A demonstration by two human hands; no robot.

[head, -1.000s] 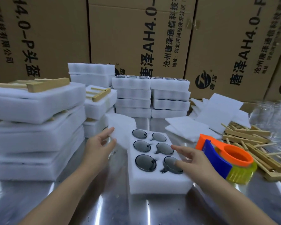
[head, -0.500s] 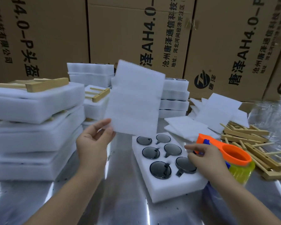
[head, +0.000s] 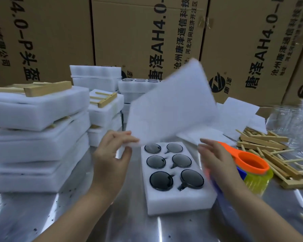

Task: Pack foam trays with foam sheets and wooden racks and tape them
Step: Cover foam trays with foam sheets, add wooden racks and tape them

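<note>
Steel desk [head: 73, 217] backed by printed cartons [head: 143, 41]. Found foam tray [head: 175, 201] lying flat at 6 o'clock of frame centre, six dark round pieces [head: 161, 180] seated in its pockets, uncovered. Found foam sheet [head: 171, 109] raised above the tray's far end, tilted and motion-blurred, pinched at its lower corner by left hand [head: 110, 161], thumb against fingers. Found right hand [head: 217, 163] at 3 o'clock of the tray, fingers straight and spread, holding nothing; contact with tray edge not determinable. Tape dispenser [head: 252, 163] just behind that hand, partly masked by it. Loose wooden racks [head: 269, 151] heaped further out at 3 o'clock, spare sheets [head: 238, 112] at 2 o'clock. Stacked foam packs [head: 33, 145] at 9 o'clock, racks on top of two; taping there not visible. Judged early for this tray: sheet not yet laid, rack not yet placed, taping not begun. Unable to identify clear blurred item [head: 290, 123] at far right edge.
</note>
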